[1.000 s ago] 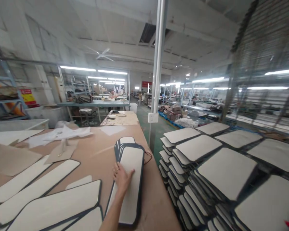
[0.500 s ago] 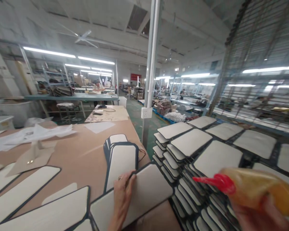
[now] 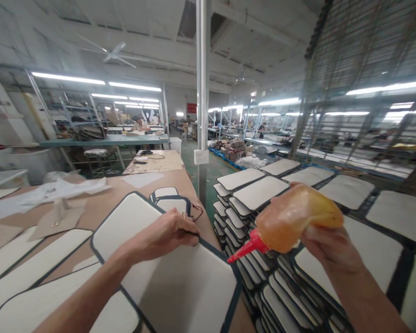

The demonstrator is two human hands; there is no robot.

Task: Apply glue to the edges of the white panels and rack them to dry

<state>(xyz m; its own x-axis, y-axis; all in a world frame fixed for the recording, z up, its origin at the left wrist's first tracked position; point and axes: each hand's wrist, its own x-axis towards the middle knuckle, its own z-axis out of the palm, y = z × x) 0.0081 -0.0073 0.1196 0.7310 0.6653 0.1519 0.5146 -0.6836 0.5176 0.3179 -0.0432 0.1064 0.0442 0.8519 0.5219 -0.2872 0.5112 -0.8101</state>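
My left hand (image 3: pixel 171 233) pinches the upper edge of a cream panel with a dark blue border (image 3: pixel 173 286), fingers closed over the rim. The panel is tilted up above the table. In my right hand (image 3: pixel 327 245) is a squeeze bottle (image 3: pixel 294 219) of amber liquid, probably glue, held with its red nozzle pointing down and left. The nozzle tip is at the panel's right-hand border; whether it touches cannot be told. Behind the panel, a small pile of similar panels (image 3: pixel 173 203) lies on the table.
Stacks of bordered panels (image 3: pixel 263 194) rise on the right. More panels (image 3: pixel 60 252) lie on the left of the brown table (image 3: pixel 125 187), with white sheets (image 3: pixel 52 192) behind them. A metal post with a socket box (image 3: pixel 201 157) stands past the table's far edge.
My left hand has lifted and turned the panel upward from the table. My right hand has brought the bottle leftward and tipped its nozzle down to the panel's border.
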